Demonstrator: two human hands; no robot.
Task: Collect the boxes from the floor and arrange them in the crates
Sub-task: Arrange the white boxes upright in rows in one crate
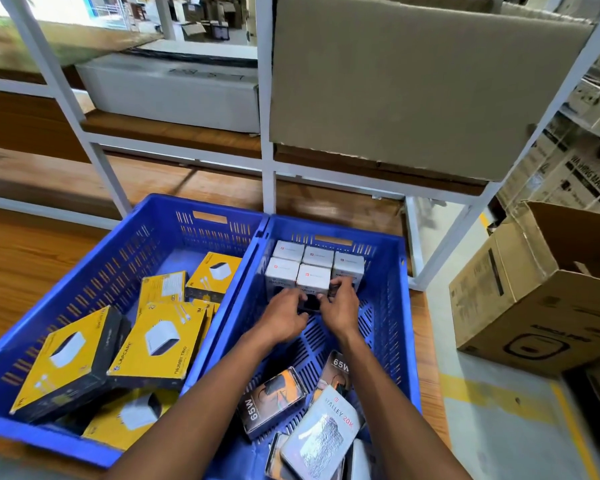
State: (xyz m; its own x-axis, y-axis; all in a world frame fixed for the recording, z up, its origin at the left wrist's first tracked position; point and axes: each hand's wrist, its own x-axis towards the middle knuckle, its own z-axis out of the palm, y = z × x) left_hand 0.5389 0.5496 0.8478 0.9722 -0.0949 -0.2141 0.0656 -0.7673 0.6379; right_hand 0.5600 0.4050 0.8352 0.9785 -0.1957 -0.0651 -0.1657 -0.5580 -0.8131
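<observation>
**Seating a box in the stacked row**

Both hands, left hand (286, 315) and right hand (338, 308), grasp one small white box (313, 289) between curled fingers (340, 284), at the far end of the right crate (388, 306). Just beyond the fingers stand the other white boxes (303, 256). The person should press it flush against its neighbours, edges squared. Nearer than the fingers lie loose boxes reading "65W" (271, 400) and "HALLEY 20K" (326, 431); left, in the left crate (118, 258), yellow boxes (158, 344) read "LAPCARE THUMBY TRIO".
</observation>
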